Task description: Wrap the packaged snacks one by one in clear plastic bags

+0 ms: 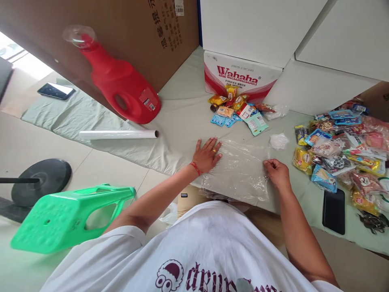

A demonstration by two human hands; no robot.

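A clear plastic bag [237, 170] lies flat on the cloth-covered surface in front of my body, its lower part reaching over the front edge. My left hand [207, 155] rests on the bag's left side, fingers spread and palm down. At the right edge of the bag, my right hand [277, 172] pinches the plastic between thumb and fingers. A crumpled white plastic ball [278, 141] sits just beyond my right hand. Behind the bag is a small pile of packaged snacks [225, 111].
A larger snack heap [343, 150] and a black phone [333, 211] are at the right. Left are a red jug [124, 81], a white roll [118, 134], another phone [56, 91] and a green stool [60, 219]. A Wahaha box [240, 75] stands behind.
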